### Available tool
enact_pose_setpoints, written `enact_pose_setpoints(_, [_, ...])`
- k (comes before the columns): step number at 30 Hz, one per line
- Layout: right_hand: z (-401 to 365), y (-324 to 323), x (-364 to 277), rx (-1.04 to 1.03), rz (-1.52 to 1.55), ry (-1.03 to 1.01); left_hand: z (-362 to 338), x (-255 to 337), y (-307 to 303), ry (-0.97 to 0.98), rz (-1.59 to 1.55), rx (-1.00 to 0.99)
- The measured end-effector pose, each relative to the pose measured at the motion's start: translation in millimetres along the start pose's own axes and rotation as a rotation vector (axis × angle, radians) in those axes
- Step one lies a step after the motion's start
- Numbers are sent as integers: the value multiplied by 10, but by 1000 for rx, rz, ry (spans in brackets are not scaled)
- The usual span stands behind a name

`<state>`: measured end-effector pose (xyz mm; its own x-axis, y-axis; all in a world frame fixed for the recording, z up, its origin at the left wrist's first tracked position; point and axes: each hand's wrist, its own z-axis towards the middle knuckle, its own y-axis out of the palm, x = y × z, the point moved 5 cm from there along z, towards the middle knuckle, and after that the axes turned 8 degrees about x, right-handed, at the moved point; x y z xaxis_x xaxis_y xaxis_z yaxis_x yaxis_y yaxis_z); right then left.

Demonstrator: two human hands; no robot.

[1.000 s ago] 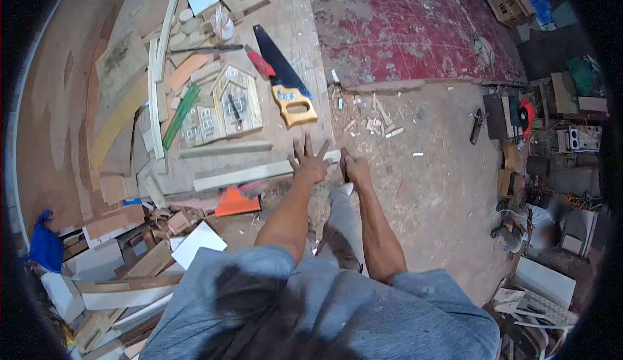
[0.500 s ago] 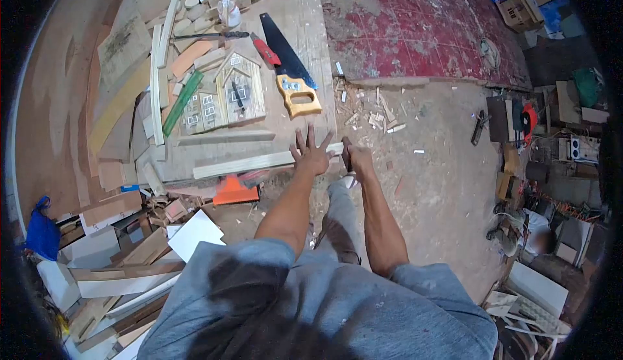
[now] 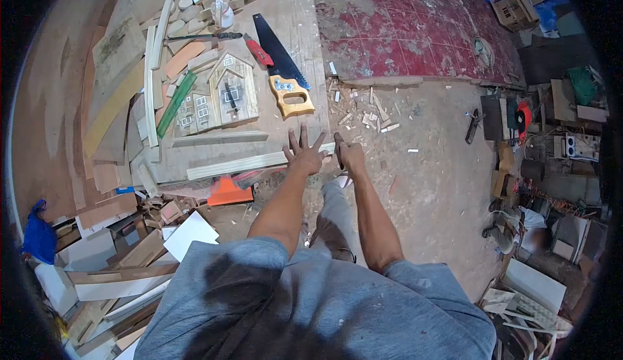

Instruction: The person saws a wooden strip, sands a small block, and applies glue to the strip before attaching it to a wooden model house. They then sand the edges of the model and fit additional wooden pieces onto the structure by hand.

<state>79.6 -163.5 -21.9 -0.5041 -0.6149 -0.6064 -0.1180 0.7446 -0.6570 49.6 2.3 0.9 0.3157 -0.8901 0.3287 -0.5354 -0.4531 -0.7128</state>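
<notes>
My left hand (image 3: pixel 305 157) presses down on a pale wooden strip (image 3: pixel 240 163) near its right end, fingers spread wide. The strip lies along the near edge of the wooden worktable (image 3: pixel 285 126). Right at the strip's end, my right hand (image 3: pixel 351 157) is closed around a small dark object, mostly hidden by the fingers. Beyond the strip lie a shorter wooden piece (image 3: pixel 220 139) and a wooden house-shaped panel (image 3: pixel 235 94) with small white windows. A handsaw (image 3: pixel 283 68) with a yellow wooden handle lies past my left hand, beside a red-handled cutter (image 3: pixel 259 51).
Offcuts and a green strip (image 3: pixel 176 104) crowd the table's left side. An orange flat thing (image 3: pixel 230 192) shows under the near edge. Wood scraps (image 3: pixel 373 113) litter the floor to the right, before a worn red surface (image 3: pixel 415 29). Scrap boards (image 3: pixel 123 276) pile up at lower left.
The whole view has shifted slightly, so the table and its contents appear a little further left. My right hand stays at the strip's end, with its fingers slightly changed; my left stays on the strip.
</notes>
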Motion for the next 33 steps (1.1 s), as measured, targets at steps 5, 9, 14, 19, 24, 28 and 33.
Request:
enact_pose_setpoints(5, [-49,-6,153,-29,201,25,-32,13,5,-8,8,-5])
enact_pose_setpoints(9, [41,10,465,-53,70,53,-57,52,-28,25,0,53])
enact_pose_setpoints(14, [-172,-97,-190,0,205,-14,-57,2,33,-25,31,-28])
enact_pose_setpoints(19, [53,144,211,-153,394,99,-53,29,-40,-33,-4,-38])
enact_pose_setpoints(24, [-220,227,527,-49,263,-105,-35,0,1,-20,16,7])
enact_pose_setpoints(28, [-419,-83,240,-47,544,-91,-35,4,11,-15,24,7])
enact_pose_setpoints(33, [-181,414,910,-201,273,-138,2,-4,5,-3,36,47])
